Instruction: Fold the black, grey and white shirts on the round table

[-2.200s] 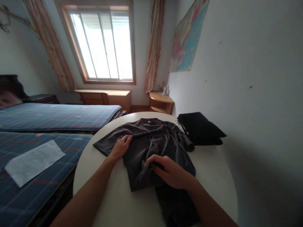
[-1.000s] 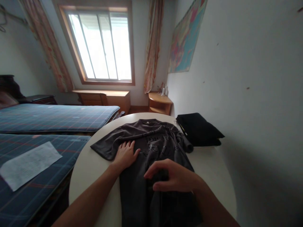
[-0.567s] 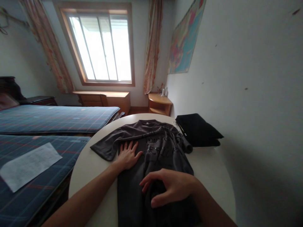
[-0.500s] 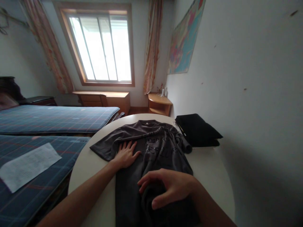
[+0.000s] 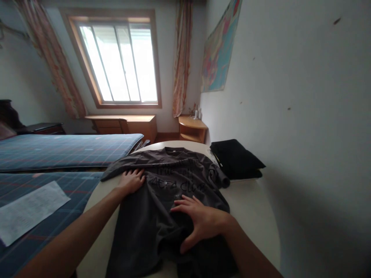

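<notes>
The right hand (image 5: 200, 220), spread and gripping nothing, is over the shirt (image 5: 153, 212) on the surface (image 5: 255, 220); the left hand (image 5: 131, 182) lies flatter on it, also gripping nothing. Paper (image 5: 31, 212) rests on the bed (image 5: 78, 184); folded black cloth (image 5: 236, 158) sits beside the shirt.

The round white table (image 5: 252, 224) carries 1 dark T-shirt (image 5: 156, 200), stretching from near the far edge toward the near edge; by the far-right edge sits 1 folded black bundle (image 5: 236, 158), a pale layer (image 5: 245, 180) showing under it.
</notes>
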`<state>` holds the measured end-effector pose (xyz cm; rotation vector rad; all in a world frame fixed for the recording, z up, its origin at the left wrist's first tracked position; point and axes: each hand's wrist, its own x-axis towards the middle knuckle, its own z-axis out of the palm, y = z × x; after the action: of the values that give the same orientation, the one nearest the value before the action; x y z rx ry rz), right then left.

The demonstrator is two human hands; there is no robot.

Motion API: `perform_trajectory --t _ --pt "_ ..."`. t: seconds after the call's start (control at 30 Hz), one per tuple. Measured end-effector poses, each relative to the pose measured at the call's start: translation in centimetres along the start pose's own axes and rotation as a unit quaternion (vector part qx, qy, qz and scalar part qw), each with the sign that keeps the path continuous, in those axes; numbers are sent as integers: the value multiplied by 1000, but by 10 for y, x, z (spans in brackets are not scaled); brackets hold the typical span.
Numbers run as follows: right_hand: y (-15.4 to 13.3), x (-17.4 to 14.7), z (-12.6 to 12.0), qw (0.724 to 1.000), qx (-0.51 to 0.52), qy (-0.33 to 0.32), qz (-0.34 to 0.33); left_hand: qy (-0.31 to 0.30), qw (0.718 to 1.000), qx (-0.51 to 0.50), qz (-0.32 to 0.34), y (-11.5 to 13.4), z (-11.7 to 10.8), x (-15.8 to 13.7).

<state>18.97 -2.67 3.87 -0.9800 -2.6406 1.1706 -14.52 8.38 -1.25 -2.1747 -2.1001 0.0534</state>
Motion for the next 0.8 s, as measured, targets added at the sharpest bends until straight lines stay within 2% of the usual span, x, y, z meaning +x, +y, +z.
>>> perform_trajectory --t 0.1,0.2,0.3,0.37,0.5,0.57,0.67,0.73,0.8 --pt "2 -1 1 1000 -9 -11 15 17 1000 -1 -5 34 -4 -12" --pt "2 -6 -6 999 16 17 24 27 999 -36 -5 68 1 -29" --pt "6 -12 -18 996 33 69 41 16 998 -59 -12 79 9 -41" --pt "11 -13 -24 992 31 114 46 8 997 -70 -7 70 15 -44" --pt "29 -12 -29 968 -37 238 67 0 997 -77 4 29 26 -39" --pt "38 -13 -31 940 -106 297 129 4 998 -69 -4 8 31 -34" --pt "50 -22 -36 876 -190 350 271 30 998 -61 1 -10 34 -31" --pt "59 -31 -40 837 -213 359 352 58 997 -53 0 -14 30 -33" --pt "69 -38 -42 826 -210 343 396 94 995 -33 -16 -15 22 -39"
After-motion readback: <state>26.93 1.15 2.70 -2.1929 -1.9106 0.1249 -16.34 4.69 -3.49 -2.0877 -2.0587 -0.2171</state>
